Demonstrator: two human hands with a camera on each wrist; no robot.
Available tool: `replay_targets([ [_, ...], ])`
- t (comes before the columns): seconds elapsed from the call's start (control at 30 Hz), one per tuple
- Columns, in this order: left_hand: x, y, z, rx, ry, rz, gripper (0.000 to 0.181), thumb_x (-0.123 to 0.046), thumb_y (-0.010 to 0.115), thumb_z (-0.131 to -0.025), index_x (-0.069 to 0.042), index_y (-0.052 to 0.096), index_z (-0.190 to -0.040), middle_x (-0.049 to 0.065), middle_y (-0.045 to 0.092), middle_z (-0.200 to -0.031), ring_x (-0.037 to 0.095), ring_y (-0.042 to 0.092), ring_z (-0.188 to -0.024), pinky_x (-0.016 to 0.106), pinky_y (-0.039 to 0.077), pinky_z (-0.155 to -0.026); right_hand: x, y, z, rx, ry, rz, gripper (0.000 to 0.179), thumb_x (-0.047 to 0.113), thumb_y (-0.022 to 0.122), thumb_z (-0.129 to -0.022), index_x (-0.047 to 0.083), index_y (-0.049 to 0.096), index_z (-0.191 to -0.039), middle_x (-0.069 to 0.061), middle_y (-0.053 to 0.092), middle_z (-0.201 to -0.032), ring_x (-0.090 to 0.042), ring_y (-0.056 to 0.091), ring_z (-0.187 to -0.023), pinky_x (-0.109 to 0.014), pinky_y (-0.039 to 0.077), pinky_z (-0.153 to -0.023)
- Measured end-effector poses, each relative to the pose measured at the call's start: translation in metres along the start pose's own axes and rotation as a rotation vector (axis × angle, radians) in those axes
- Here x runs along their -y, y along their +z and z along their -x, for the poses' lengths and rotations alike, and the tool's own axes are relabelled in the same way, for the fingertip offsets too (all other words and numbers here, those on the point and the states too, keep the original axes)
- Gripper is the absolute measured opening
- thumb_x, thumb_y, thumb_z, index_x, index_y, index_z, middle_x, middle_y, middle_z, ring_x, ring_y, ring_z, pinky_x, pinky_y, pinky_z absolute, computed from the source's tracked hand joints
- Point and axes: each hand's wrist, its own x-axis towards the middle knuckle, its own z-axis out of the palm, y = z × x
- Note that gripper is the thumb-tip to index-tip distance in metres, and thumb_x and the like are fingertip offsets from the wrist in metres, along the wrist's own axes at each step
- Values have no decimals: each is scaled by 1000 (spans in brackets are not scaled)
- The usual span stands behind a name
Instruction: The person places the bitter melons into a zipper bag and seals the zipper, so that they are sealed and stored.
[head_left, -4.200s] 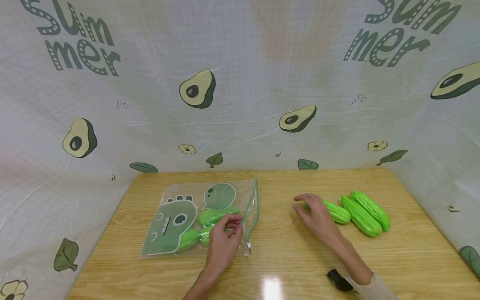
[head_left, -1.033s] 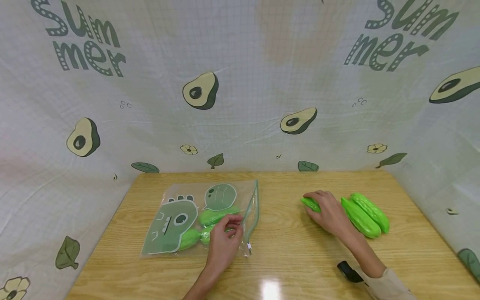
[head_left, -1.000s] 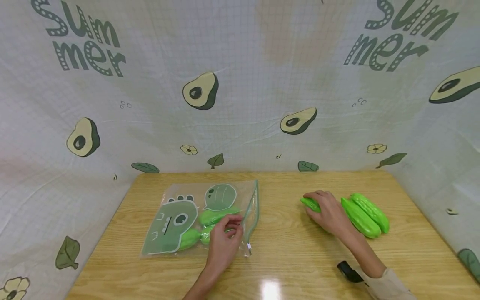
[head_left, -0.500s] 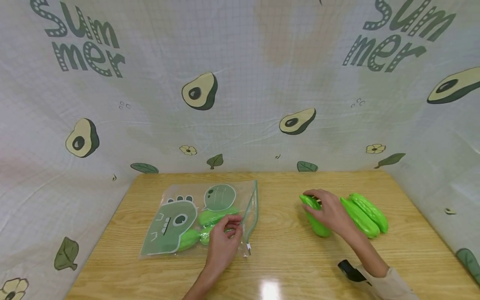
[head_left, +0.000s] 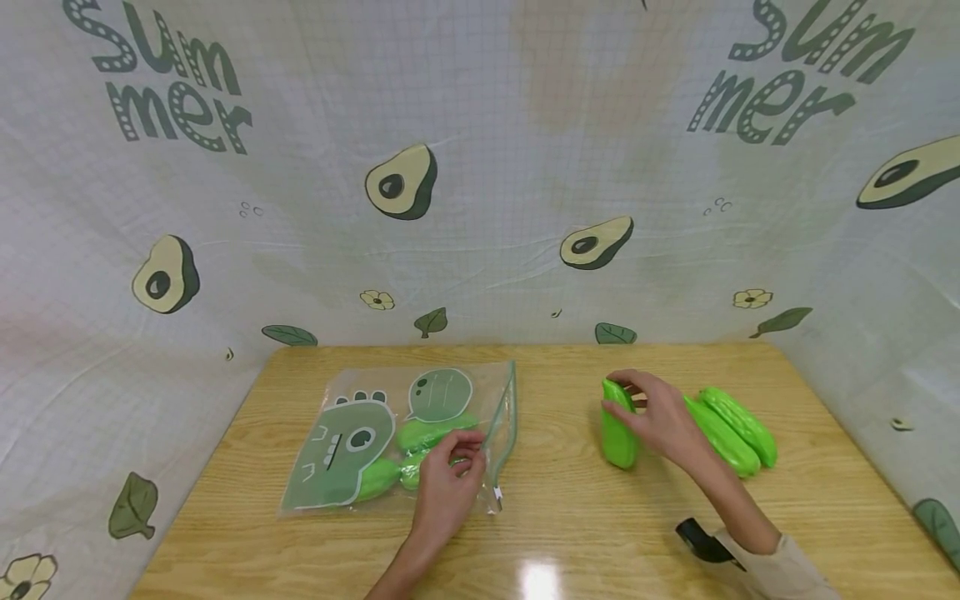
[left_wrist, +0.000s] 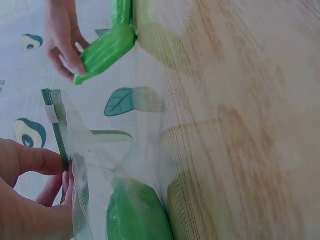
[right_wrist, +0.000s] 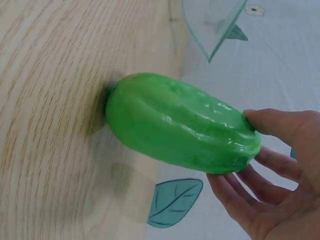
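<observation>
In the head view my left hand [head_left: 448, 483] pinches the green-edged opening of a clear zip bag [head_left: 330, 467] printed with a green cartoon dinosaur. Several green vegetables [head_left: 378, 478] show through its plastic, and its white slider [left_wrist: 51, 114] appears in the left wrist view. On the right, my right hand [head_left: 660, 415] grips a glossy, ridged bitter melon [head_left: 618, 437] by its narrow upper end, thumb on one side and fingers on the other. The melon stands tilted up, its thick end [right_wrist: 132, 102] down close to the wood in the right wrist view.
Two more bitter melons [head_left: 723, 437] lie side by side on the wooden table [head_left: 577, 533], just right of my right hand. A pale cloth with avocado prints [head_left: 480, 283] hangs behind the table and along both sides.
My right hand, loosely open before, has taken hold of the nearest bitter melon, turned it and tipped its narrow end up. My left hand and the bag have stayed in place.
</observation>
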Motion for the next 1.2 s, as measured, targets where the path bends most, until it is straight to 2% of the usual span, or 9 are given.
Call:
replay_targets([
  [0.2,0,-1,1,3,6,-2,19,10,67,-89,1,71,-106,10,68,-98,21,65,-92,27,60,-81,-1,1,-1,-36,-8,-29,38,11,78,-92,-4,66,-124,-21,69,-115,-38,67,-104,-46,61,-81],
  [0.47,1,0,1,1,7,11,19,10,67,-88,2,71,-105,10,68,-98,20,66,-92,25,59,-80,-2,5,-4,-36,52,-65,40,17,78,-93,-3,65,-126,-21,69,-117,-39,66,-108,-45,61,-84],
  [0.77,2,1,1,-11,16,21,19,10,67,-88,1,71,-104,9,68,-96,19,66,-91,23,59,-79,-4,11,-5,-65,83,-94,40,21,78,-93,0,65,-125,-20,69,-117,-39,67,-107,-44,61,-83],
  [1.2,-2,0,2,-10,21,66,19,9,69,-88,1,71,-105,11,69,-98,21,66,-92,27,60,-81,-3,19,-8,-99,172,-147,45,30,78,-93,2,65,-126,-17,69,-118,-35,68,-108,-37,60,-86],
])
